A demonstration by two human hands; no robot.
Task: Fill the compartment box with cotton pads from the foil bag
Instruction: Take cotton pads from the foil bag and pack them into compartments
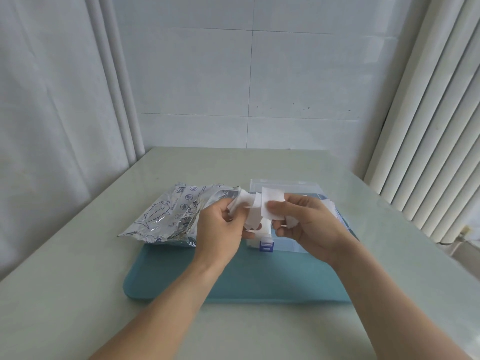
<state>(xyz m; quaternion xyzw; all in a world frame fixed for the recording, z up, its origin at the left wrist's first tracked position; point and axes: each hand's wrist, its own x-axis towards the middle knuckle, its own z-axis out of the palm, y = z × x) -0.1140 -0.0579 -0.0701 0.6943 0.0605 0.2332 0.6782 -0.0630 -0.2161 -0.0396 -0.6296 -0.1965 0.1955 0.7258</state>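
Note:
A silver foil bag (166, 214) printed with blue fish lies on the left part of a teal tray (233, 281). To its right stands a clear compartment box (285, 184) with a blue latch (266, 246); my hands hide most of it. Both hands hold a loose bunch of white square cotton pads (255, 216) above the box's front. My left hand (220, 227) grips pads at the left. My right hand (306, 224) pinches one flat pad (272, 201) under its thumb. More pads (329, 205) show in the box behind my right hand.
The tray sits on a pale table (78, 294) with a tiled wall (259, 87) behind. A white curtain (52, 100) hangs at the left. A white ribbed radiator (428, 152) stands along the table's right side.

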